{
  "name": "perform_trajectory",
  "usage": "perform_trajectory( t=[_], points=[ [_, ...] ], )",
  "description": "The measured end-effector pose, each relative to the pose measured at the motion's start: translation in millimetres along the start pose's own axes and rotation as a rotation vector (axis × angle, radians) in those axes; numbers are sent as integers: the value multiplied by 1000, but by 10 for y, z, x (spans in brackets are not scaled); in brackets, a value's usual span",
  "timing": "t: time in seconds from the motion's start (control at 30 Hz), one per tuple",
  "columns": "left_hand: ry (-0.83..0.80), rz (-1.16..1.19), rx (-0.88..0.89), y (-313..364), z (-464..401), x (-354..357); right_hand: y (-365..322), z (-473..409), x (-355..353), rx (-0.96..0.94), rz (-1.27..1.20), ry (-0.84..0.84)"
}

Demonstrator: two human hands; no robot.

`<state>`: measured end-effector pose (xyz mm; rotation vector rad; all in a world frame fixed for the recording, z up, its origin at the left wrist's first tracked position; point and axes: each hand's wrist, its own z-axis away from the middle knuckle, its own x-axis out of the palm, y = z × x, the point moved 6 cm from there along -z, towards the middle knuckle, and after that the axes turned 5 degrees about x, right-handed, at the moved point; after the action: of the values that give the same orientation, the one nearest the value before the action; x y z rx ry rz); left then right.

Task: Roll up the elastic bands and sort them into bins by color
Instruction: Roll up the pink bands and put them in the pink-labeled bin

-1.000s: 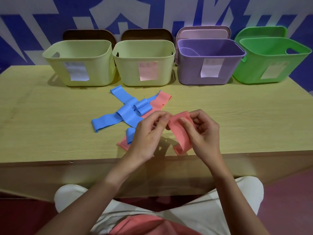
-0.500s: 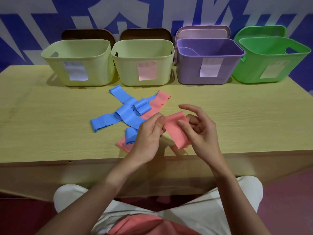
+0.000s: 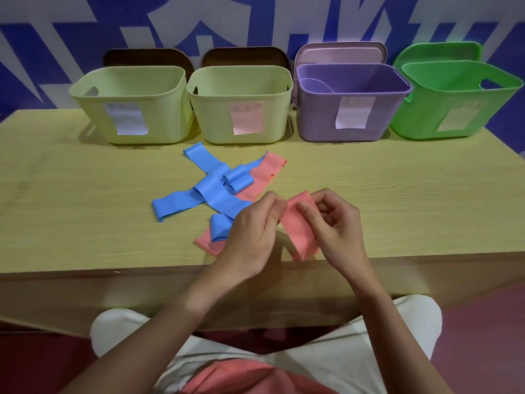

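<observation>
At the bench's near edge, my left hand point(image 3: 252, 231) and right hand point(image 3: 335, 223) both pinch the far end of the pink band point(image 3: 299, 228), which runs lengthwise back toward me. Farther off, loose bands point(image 3: 216, 189) cross; the pink-labelled bin point(image 3: 241, 81) stands far-left.

A light wood-grain desk point(image 3: 85, 223) fills the middle of the view. Along its far edge, from ten o'clock to two o'clock, four bins stand in a row: a pale yellow-green bin point(image 3: 130, 105), a second pale yellow-green bin point(image 3: 241, 105), a purple bin point(image 3: 352, 105) and a green bin point(image 3: 454, 100), each with a paper label on its front. Near the desk's centre lies a loose heap of bands: blue bands point(image 3: 210, 191) crossing over a pink band point(image 3: 267, 172), with one blue band partly rolled on top.
</observation>
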<state>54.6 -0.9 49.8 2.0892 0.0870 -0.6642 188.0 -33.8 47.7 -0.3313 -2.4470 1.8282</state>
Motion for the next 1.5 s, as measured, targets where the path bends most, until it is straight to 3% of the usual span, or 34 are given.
perform_trajectory(
  t=[0.1, 0.37, 0.47, 0.8, 0.97, 1.1, 1.27, 1.5],
  points=[
    [42, 10, -29, -19, -7, 6, -4, 31, 48, 23, -26, -38],
    [68, 459, -393, -95, 26, 68, 7, 32, -14, -50, 72, -40],
    [63, 536, -438, -110, 15, 105, 19, 22, 2, -47, 73, -44],
    [-5, 75, -57, -45, 0, -18, 45, -5, -5, 21, 17, -22],
    [35, -13, -32, -5, -25, -4, -36, 31, 85, -9, -17, -14],
    [97, 135, -89, 15, -45, 4, -101, 41, 155, -37, -10, -9],
    [155, 514, -352, -5, -66, 25, -155, 12, 150, -81, 3, 10],
    [136, 662, -418, -18, -44, 57, -121, -7, 140, -54, -11, 61]
  ],
)
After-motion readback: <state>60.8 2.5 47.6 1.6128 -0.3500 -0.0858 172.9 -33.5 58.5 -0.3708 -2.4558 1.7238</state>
